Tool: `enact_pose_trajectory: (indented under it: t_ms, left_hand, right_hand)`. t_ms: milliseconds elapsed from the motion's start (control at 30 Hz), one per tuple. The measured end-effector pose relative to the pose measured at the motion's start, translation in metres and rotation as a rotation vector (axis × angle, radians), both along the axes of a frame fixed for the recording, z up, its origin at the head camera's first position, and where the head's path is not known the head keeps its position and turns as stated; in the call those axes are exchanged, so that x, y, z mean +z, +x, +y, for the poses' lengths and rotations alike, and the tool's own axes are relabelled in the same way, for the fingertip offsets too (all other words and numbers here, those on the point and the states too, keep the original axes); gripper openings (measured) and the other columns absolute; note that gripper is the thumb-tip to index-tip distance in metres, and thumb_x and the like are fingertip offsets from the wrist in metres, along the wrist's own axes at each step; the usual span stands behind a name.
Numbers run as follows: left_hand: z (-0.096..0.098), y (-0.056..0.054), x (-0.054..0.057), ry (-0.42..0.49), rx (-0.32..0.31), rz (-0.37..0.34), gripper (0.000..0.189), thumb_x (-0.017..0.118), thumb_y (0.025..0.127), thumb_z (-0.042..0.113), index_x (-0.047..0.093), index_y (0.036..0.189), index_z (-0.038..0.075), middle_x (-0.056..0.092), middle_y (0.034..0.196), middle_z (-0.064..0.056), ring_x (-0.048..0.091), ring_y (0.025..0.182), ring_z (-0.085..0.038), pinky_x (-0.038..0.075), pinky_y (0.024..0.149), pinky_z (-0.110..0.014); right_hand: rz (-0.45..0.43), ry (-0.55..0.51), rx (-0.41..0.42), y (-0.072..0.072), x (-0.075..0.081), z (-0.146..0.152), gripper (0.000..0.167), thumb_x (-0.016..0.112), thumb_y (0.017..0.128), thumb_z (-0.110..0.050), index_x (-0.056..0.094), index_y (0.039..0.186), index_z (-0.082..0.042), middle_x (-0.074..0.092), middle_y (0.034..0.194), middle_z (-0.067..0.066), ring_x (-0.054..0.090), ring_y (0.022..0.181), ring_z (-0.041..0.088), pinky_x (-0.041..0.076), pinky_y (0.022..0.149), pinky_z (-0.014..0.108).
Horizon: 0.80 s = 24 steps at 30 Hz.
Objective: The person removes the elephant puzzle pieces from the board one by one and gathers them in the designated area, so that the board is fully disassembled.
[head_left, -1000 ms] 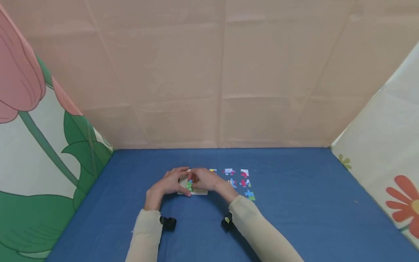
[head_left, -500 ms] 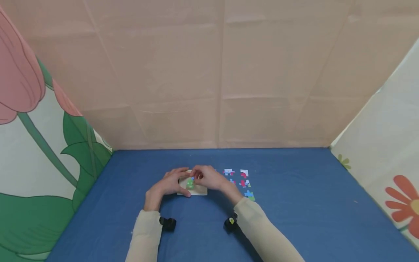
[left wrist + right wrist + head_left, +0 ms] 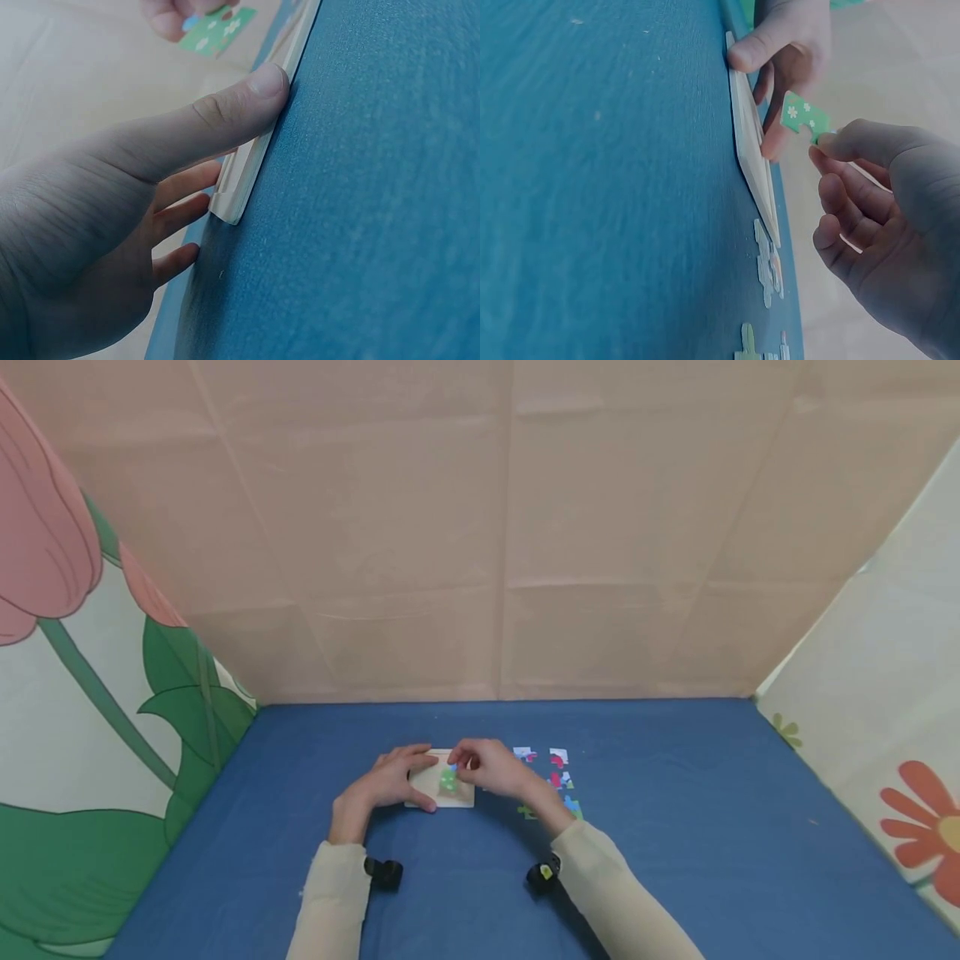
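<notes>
My right hand (image 3: pixel 491 768) pinches a green puzzle piece (image 3: pixel 799 112) with white flowers between thumb and index finger. In the head view the piece is held over a pale wooden puzzle tray (image 3: pixel 423 799); the right wrist view shows it raised above the tray's surface. My left hand (image 3: pixel 386 779) grips the tray's left end, with the thumb (image 3: pixel 247 97) on the near edge and the other fingers around the far side. The right hand covers part of the tray's right side in the head view.
Several loose puzzle pieces lie right of the tray on the blue tabletop (image 3: pixel 675 827), among them a pink-and-white one (image 3: pixel 558 757) and a blue-and-green one (image 3: pixel 573 806). My right forearm partly hides some. A beige wall (image 3: pixel 502 527) stands behind the table.
The right hand has moved slightly right and upward, carrying the green puzzle piece from the tray's middle toward its right side. My left hand has stayed on the tray.
</notes>
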<state>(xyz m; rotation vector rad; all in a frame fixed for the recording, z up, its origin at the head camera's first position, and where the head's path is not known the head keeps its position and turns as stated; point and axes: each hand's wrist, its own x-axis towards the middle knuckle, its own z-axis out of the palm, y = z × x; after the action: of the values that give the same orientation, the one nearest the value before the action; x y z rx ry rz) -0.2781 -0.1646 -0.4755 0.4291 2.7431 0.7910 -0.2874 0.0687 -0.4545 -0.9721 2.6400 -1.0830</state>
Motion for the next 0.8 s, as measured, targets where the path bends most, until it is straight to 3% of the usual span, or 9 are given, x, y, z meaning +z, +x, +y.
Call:
enact_pose_trajectory:
  t_ms: [467, 800]
  left_hand:
    - [-0.001, -0.002, 0.001, 0.003, -0.014, 0.015, 0.087, 0.087, 0.068, 0.053, 0.053, 0.144, 0.025, 0.034, 0.161, 0.0, 0.024, 0.149, -0.032, 0.014, 0.118, -0.065]
    - [0.0, 0.0, 0.001, 0.0, 0.013, 0.009, 0.087, 0.088, 0.068, 0.05, 0.054, 0.144, 0.024, 0.035, 0.16, 0.001, 0.024, 0.15, -0.032, 0.015, 0.119, -0.064]
  right_hand:
    - [-0.018, -0.017, -0.021, 0.011, 0.002, 0.018, 0.016, 0.066, 0.092, -0.009, 0.07, 0.108, -0.011, 0.068, 0.092, -0.003, 0.058, 0.078, 0.01, 0.051, 0.068, 0.024]
    - [-0.001, 0.011, -0.028, 0.018, 0.001, 0.037, 0.016, 0.066, 0.092, -0.01, 0.071, 0.107, -0.014, 0.067, 0.089, -0.007, 0.059, 0.078, 0.01, 0.051, 0.07, 0.024]
